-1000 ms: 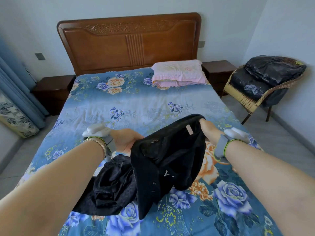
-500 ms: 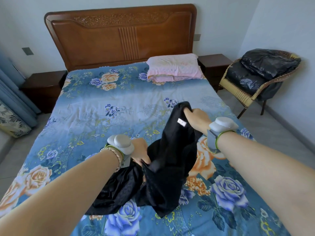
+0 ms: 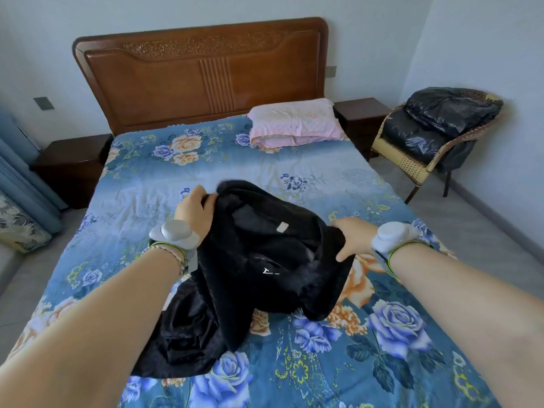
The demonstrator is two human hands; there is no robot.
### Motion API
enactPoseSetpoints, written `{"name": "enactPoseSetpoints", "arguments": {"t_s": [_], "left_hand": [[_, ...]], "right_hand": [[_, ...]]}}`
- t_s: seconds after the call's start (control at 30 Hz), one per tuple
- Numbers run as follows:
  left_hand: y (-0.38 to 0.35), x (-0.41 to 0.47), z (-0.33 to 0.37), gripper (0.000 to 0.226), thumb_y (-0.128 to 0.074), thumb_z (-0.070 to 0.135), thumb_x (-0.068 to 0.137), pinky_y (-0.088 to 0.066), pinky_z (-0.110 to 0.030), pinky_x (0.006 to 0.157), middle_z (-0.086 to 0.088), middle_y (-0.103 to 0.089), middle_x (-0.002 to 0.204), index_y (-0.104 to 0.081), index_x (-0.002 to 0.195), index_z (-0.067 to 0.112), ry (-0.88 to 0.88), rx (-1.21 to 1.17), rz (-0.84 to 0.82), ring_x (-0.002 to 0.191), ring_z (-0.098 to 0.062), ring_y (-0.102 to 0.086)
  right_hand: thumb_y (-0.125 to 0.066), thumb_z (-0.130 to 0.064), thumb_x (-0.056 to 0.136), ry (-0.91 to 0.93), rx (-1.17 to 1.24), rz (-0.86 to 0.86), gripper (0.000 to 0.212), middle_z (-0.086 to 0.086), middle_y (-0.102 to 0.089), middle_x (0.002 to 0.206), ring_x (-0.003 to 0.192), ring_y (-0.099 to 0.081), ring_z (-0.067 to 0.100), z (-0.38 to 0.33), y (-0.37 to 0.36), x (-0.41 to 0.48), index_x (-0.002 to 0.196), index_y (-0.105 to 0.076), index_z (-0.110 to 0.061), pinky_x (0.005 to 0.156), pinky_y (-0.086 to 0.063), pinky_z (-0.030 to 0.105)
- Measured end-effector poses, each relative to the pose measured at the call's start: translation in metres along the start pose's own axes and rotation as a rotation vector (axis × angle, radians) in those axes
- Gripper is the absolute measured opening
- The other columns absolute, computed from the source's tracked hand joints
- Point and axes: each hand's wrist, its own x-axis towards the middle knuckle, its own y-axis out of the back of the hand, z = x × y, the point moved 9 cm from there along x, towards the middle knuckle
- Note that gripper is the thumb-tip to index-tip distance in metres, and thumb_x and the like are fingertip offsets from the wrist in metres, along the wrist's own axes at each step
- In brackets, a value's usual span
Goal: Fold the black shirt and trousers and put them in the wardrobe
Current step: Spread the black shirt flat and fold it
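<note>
Slackly, black shirt (image 3: 265, 260) sags between left grip (image 3: 194, 214), right grip (image 3: 351, 238).

Pale walls (image 3: 206, 10), soft daylight. Carved wooden headboard (image 3: 176, 83) behind the blue floral bed (image 3: 206, 172), pink pillow (image 3: 294, 122), 2 dark nightstands (image 3: 70, 160), wicker chair (image 3: 412, 166) right, grey floor (image 3: 471, 219), blue curtain (image 3: 20, 178) left.

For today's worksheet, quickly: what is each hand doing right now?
Left hand: grips the black shirt.
Right hand: grips the same shirt.
</note>
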Motion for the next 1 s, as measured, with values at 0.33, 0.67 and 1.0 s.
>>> {"name": "enactPoseSetpoints", "arguments": {"t_s": [0.33,0.67,1.0], "left_hand": [[-0.033,-0.033,-0.039,0.020,-0.061,0.019,0.081,-0.035,-0.025,0.059,-0.006,-0.050,0.073,-0.050,0.066,0.012,0.044,0.544,-0.672,0.075,-0.024,-0.049],[-0.007,-0.088,0.021,0.034,-0.053,0.010,0.082,-0.024,-0.028,0.051,-0.004,-0.037,0.052,-0.037,0.053,0.015,0.131,-0.061,-0.187,0.058,-0.022,-0.037],[-0.038,-0.191,0.058,0.036,-0.058,0.019,0.083,-0.025,-0.027,0.052,-0.004,-0.036,0.054,-0.037,0.054,0.014,0.262,0.014,-0.240,0.051,-0.022,-0.036]], "right_hand": [[-0.047,0.006,0.080,-0.307,0.380,0.646,0.028,0.014,-0.068,0.103,0.096,-0.061,0.035,0.015,0.035,-0.041,0.093,-0.067,-0.008,0.079,-0.050,0.037],[-0.045,0.006,0.080,-0.299,0.791,0.977,0.031,0.025,-0.067,0.105,0.099,-0.059,0.042,0.034,0.030,-0.107,0.099,-0.069,0.003,0.076,-0.048,0.037],[-0.043,-0.009,0.093,-0.256,1.145,0.704,0.028,0.011,-0.058,0.079,0.085,-0.050,0.022,0.092,-0.011,-0.170,0.077,-0.065,-0.005,0.066,-0.036,0.029]]}}
